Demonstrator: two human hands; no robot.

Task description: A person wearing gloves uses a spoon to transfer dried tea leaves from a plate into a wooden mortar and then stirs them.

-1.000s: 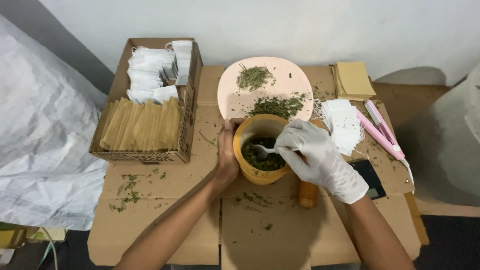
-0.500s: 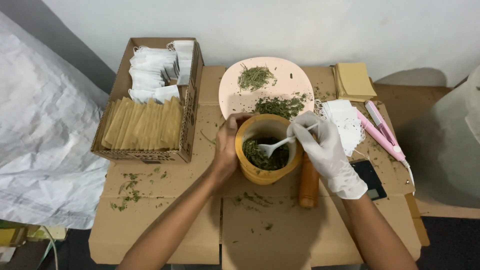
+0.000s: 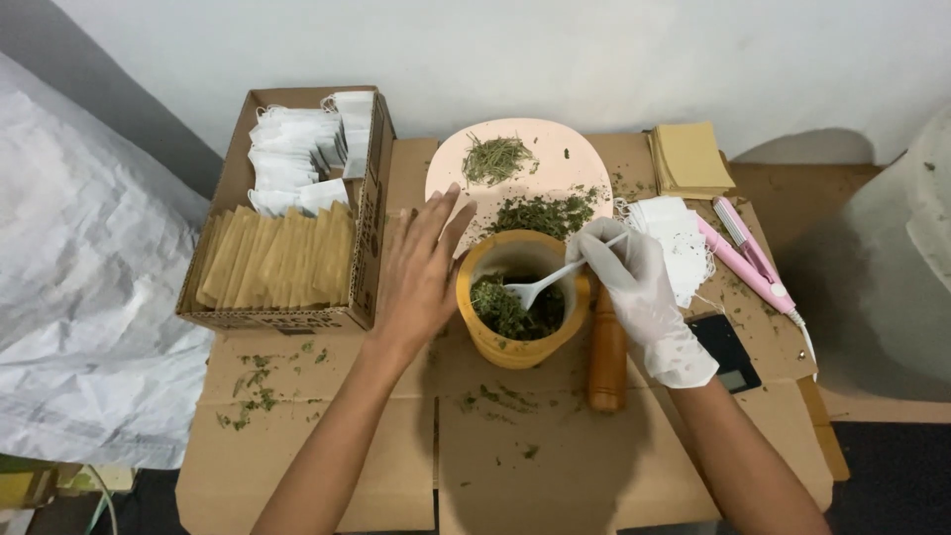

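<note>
A yellow wooden mortar [image 3: 487, 342] with crushed green herbs [image 3: 500, 307] in it stands on the cardboard table [image 3: 327, 456]. My right hand [image 3: 634, 277], in a white glove, holds a white plastic spoon [image 3: 550, 280] whose bowl rests in the herbs. My left hand [image 3: 421, 272] is bare, with fingers spread, just left of the mortar and off its side. A wooden pestle [image 3: 607, 357] lies to the right of the mortar, under my right wrist.
A pink plate [image 3: 584, 159] with two heaps of dried herbs sits behind the mortar. A cardboard box [image 3: 371, 198] of white and tan sachets is at the left. White filter bags [image 3: 679, 238], tan envelopes [image 3: 690, 157], a pink sealer [image 3: 743, 253] and a small black scale [image 3: 728, 352] lie right.
My left hand has let go of the mortar's side and opened, moving up and left. My right hand has tilted the spoon down into the herbs.
</note>
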